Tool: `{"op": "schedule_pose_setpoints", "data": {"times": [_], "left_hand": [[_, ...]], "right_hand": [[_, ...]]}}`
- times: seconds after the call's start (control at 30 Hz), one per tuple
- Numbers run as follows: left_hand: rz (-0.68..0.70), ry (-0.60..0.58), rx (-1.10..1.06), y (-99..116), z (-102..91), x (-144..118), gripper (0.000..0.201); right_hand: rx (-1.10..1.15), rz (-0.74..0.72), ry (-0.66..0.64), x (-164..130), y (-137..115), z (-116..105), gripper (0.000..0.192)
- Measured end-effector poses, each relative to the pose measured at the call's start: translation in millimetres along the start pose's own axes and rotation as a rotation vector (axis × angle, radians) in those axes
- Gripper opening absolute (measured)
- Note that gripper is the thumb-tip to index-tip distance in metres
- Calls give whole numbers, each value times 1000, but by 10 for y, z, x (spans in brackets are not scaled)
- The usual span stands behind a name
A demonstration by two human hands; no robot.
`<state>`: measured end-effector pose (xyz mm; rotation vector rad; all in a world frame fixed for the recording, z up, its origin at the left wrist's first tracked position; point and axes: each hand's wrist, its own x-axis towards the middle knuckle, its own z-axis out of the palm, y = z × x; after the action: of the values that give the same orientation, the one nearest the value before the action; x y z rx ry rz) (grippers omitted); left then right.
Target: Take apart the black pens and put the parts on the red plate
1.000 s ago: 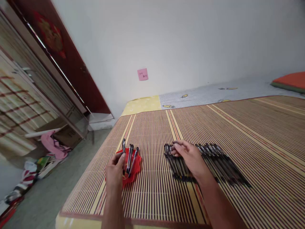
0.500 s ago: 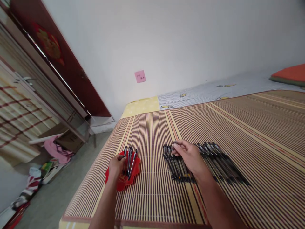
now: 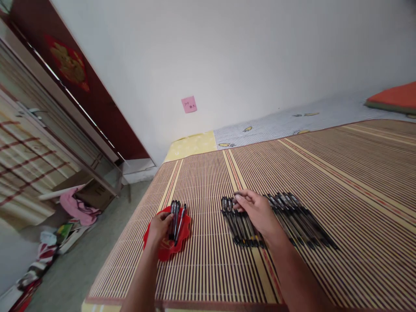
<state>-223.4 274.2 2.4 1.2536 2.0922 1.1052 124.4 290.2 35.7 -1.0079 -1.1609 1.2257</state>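
Note:
My left hand (image 3: 161,225) is over the red scalloped plate (image 3: 186,234), its fingertips pinching a black pen (image 3: 172,210) at the plate's left side. Beside that pen lie a few more black pens (image 3: 180,225), side by side on the plate. My right hand (image 3: 255,210) rests over a row of black pens on the mat, its fingers curled with thumb and forefinger close together. Pens of the row show left of the hand (image 3: 235,227) and right of it (image 3: 300,221). What its fingertips grip, if anything, is hidden among the pens.
A striped bamboo mat (image 3: 201,182) covers the bed. Its left edge drops to the grey floor (image 3: 87,255), where a cardboard box (image 3: 97,193) and pink cloth (image 3: 76,208) lie. A pink note (image 3: 189,104) is on the wall; an orange folded item (image 3: 393,99) lies far right.
The pen in my left hand has shifted right, closer against the others on the plate. My right hand stays in place over the row. The view has turned slightly.

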Motion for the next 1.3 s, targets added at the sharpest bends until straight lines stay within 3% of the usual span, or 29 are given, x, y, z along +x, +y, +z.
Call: {"op": "schedule_pose_setpoints", "data": {"times": [0.13, 0.27, 0.37, 0.53, 0.7, 1.0, 1.13, 1.3], "left_hand": [[-1, 13, 20, 12, -17, -6, 34], [36, 99, 90, 78, -70, -85, 28], [129, 146, 232, 171, -75, -242, 21], [188, -2, 622, 368, 67, -488, 11], [141, -15, 789, 436, 192, -486, 14], [125, 94, 637, 543, 175, -488, 18], [97, 90, 566, 556, 140, -514, 19], [87, 42, 634, 528, 158, -482, 15]], "right_hand": [[-18, 6, -3, -5, -19, -30, 35], [-20, -5, -1, 22, 28, -73, 36], [-24, -10, 8, 37, 49, -96, 37], [-9, -19, 15, 58, 86, -88, 37], [27, -17, 17, 70, 83, -61, 37], [0, -7, -9, 81, 134, -112, 38], [-11, -15, -24, 96, 203, -137, 38], [-5, -11, -22, 99, 196, -132, 38]]}}
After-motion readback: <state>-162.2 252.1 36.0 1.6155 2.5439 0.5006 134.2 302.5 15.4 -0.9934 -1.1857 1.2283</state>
